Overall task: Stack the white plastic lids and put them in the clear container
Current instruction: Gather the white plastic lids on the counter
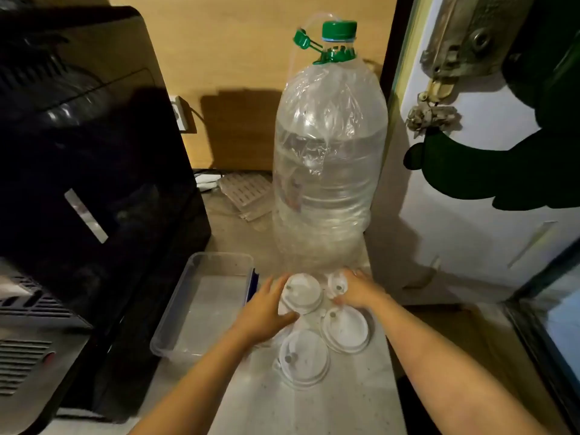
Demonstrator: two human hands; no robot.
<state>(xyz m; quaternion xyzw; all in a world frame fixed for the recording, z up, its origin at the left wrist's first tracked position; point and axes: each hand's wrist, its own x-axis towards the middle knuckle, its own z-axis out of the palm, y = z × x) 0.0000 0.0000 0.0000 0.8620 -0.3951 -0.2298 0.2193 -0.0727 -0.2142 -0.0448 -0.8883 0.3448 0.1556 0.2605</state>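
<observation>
counter [329,403] | white lids [344,330], clear container [201,309], water bottle [329,171]

A cramped home kitchen corner: a large water bottle [329,146] with a green cap stood at centre frame on a pale speckled desk [314,409], a black appliance [88,171] at left, a white refrigerator door [464,221] at right.

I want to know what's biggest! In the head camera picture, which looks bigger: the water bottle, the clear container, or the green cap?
1. water bottle, by far
2. clear container
3. green cap, smallest
</observation>
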